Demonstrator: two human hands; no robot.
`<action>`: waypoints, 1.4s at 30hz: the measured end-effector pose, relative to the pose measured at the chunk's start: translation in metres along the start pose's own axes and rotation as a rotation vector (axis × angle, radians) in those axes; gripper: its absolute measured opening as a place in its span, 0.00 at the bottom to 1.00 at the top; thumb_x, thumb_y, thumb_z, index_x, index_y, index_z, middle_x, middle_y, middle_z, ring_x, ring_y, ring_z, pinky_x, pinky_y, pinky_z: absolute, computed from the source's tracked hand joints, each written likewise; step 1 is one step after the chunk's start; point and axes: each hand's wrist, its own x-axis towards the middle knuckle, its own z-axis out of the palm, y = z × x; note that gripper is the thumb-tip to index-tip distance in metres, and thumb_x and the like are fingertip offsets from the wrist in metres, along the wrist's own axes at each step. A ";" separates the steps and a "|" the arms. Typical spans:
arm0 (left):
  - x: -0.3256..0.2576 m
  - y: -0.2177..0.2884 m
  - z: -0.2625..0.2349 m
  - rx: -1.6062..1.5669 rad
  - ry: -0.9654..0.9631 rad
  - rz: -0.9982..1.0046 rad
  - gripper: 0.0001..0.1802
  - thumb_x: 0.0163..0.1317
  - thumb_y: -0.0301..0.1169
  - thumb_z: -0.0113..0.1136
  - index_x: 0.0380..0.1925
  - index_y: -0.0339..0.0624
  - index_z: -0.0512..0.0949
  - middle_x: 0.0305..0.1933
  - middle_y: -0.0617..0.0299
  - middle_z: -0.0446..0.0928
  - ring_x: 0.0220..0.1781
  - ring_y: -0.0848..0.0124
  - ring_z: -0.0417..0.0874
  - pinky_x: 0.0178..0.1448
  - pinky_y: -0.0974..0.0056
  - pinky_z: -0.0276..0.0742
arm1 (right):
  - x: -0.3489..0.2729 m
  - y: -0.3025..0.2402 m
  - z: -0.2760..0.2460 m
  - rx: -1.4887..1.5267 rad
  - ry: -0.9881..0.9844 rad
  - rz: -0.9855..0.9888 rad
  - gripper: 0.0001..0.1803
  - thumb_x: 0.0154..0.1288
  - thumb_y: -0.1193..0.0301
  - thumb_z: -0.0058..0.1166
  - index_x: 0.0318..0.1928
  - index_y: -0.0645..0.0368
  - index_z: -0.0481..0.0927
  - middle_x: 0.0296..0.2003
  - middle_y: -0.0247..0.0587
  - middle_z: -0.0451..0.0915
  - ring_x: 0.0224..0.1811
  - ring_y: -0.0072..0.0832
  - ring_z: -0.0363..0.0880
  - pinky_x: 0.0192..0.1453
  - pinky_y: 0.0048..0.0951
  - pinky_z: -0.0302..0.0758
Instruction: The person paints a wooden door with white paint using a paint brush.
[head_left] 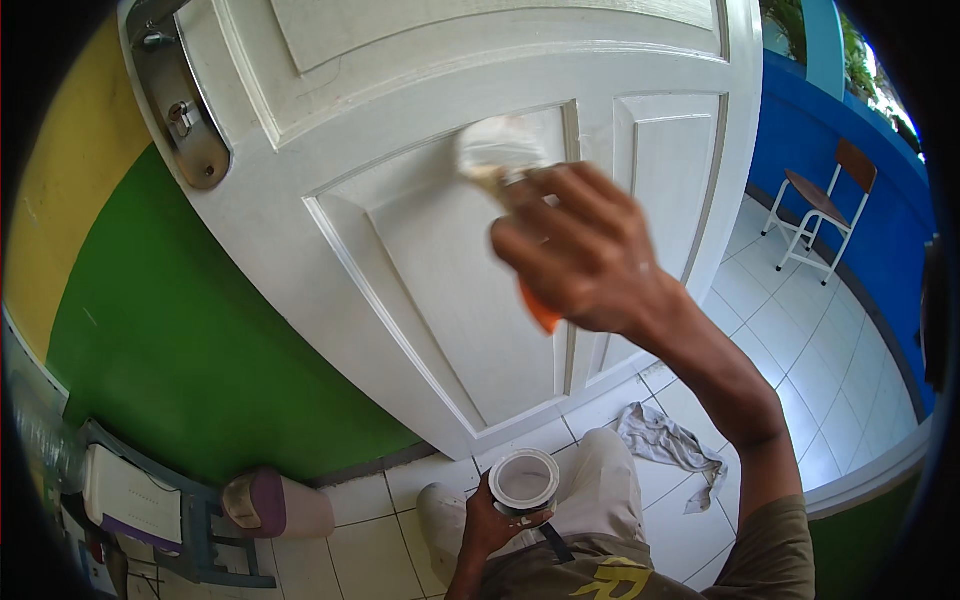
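A white panelled door (420, 80) fills the upper middle of the view. Raised in front of it, my right hand (595, 250) is closed around a paintbrush (500, 150) with an orange handle end. White paint coats the bristles, which are slightly blurred and lie at or close to the top of a lower panel; contact is hard to tell. Low near my lap, my left hand (490, 530) grips an open paint can (524, 480) with pale paint inside. The can is held upright between my knees.
A metal lock plate with a handle (185, 110) is on the door's left edge. A grey-white cloth (672, 450) lies on the tiled floor. To the left stand a purple-and-pink bin (280, 505) and a grey-green chair (200, 510). Beyond the door is a brown-seated chair (820, 200).
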 end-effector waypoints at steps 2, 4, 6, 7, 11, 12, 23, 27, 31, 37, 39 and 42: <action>0.000 -0.002 0.000 -0.017 -0.014 0.029 0.54 0.41 0.48 0.92 0.65 0.35 0.73 0.60 0.50 0.85 0.63 0.58 0.87 0.69 0.52 0.82 | 0.008 -0.011 0.023 0.015 0.093 -0.161 0.09 0.49 0.69 0.66 0.28 0.56 0.79 0.35 0.43 0.86 0.44 0.33 0.83 0.51 0.36 0.85; -0.002 -0.005 0.000 0.009 0.005 0.039 0.54 0.41 0.48 0.92 0.65 0.35 0.73 0.60 0.50 0.85 0.63 0.59 0.87 0.69 0.52 0.82 | 0.005 -0.006 0.029 -0.001 0.119 -0.208 0.09 0.49 0.69 0.68 0.26 0.56 0.79 0.36 0.42 0.87 0.45 0.33 0.84 0.52 0.36 0.85; -0.002 -0.007 -0.002 0.011 0.007 0.023 0.55 0.41 0.48 0.92 0.66 0.35 0.72 0.59 0.50 0.85 0.63 0.59 0.87 0.69 0.52 0.82 | -0.014 0.012 0.021 -0.049 0.140 -0.256 0.08 0.54 0.71 0.69 0.28 0.54 0.80 0.38 0.41 0.89 0.48 0.34 0.85 0.53 0.37 0.86; -0.004 -0.008 -0.004 0.015 0.013 0.001 0.55 0.41 0.48 0.92 0.66 0.35 0.72 0.59 0.50 0.85 0.63 0.59 0.87 0.69 0.52 0.82 | -0.026 0.022 0.017 -0.085 0.089 -0.180 0.07 0.56 0.72 0.69 0.29 0.54 0.81 0.40 0.41 0.90 0.48 0.34 0.86 0.52 0.37 0.86; -0.005 -0.021 -0.010 0.020 0.003 0.037 0.56 0.41 0.48 0.92 0.66 0.35 0.72 0.59 0.50 0.85 0.62 0.58 0.87 0.69 0.52 0.82 | -0.058 0.054 -0.011 -0.172 -0.042 -0.072 0.08 0.59 0.71 0.74 0.35 0.52 0.85 0.43 0.43 0.91 0.48 0.37 0.90 0.53 0.40 0.89; -0.006 -0.024 -0.010 0.037 0.015 0.025 0.56 0.40 0.48 0.92 0.66 0.35 0.72 0.59 0.50 0.85 0.62 0.59 0.88 0.69 0.52 0.83 | -0.061 0.053 -0.017 -0.200 -0.062 0.006 0.08 0.58 0.74 0.73 0.35 0.53 0.85 0.42 0.43 0.91 0.46 0.36 0.91 0.50 0.38 0.89; -0.009 -0.015 -0.008 -0.051 0.082 0.046 0.52 0.39 0.45 0.93 0.62 0.36 0.75 0.57 0.52 0.87 0.59 0.61 0.89 0.66 0.54 0.84 | -0.111 -0.033 0.012 -0.017 0.087 0.570 0.12 0.46 0.83 0.65 0.34 0.58 0.84 0.37 0.46 0.88 0.32 0.37 0.85 0.35 0.34 0.81; -0.014 -0.016 -0.009 -0.116 0.080 0.111 0.51 0.39 0.43 0.93 0.62 0.35 0.75 0.57 0.53 0.87 0.58 0.63 0.89 0.65 0.56 0.84 | -0.152 -0.090 0.016 0.095 -0.011 0.853 0.09 0.50 0.83 0.63 0.32 0.58 0.85 0.32 0.46 0.88 0.30 0.39 0.87 0.34 0.36 0.81; -0.020 -0.024 -0.017 -0.103 0.081 0.089 0.51 0.40 0.42 0.93 0.62 0.35 0.75 0.57 0.53 0.87 0.59 0.63 0.88 0.66 0.56 0.83 | -0.105 -0.069 -0.004 0.320 -0.057 1.183 0.05 0.54 0.82 0.62 0.32 0.61 0.86 0.28 0.48 0.87 0.28 0.41 0.89 0.37 0.33 0.82; -0.021 -0.011 -0.012 -0.057 0.070 0.060 0.51 0.40 0.43 0.93 0.63 0.35 0.75 0.57 0.53 0.87 0.60 0.61 0.89 0.66 0.55 0.84 | -0.026 0.034 0.003 0.134 0.416 0.719 0.06 0.60 0.80 0.69 0.38 0.60 0.89 0.34 0.42 0.91 0.33 0.31 0.91 0.40 0.28 0.85; -0.018 -0.016 -0.010 -0.072 0.073 0.098 0.51 0.40 0.43 0.93 0.63 0.35 0.75 0.56 0.53 0.87 0.59 0.61 0.89 0.65 0.55 0.84 | -0.035 0.037 0.007 0.101 0.498 0.639 0.06 0.60 0.80 0.70 0.39 0.60 0.89 0.35 0.42 0.91 0.34 0.31 0.92 0.41 0.28 0.85; -0.015 -0.024 -0.006 -0.077 0.092 0.100 0.50 0.40 0.42 0.93 0.62 0.35 0.76 0.56 0.53 0.87 0.58 0.62 0.89 0.65 0.56 0.85 | -0.103 0.009 0.017 0.114 0.469 0.771 0.09 0.63 0.81 0.70 0.44 0.60 0.90 0.41 0.42 0.93 0.39 0.25 0.91 0.47 0.26 0.86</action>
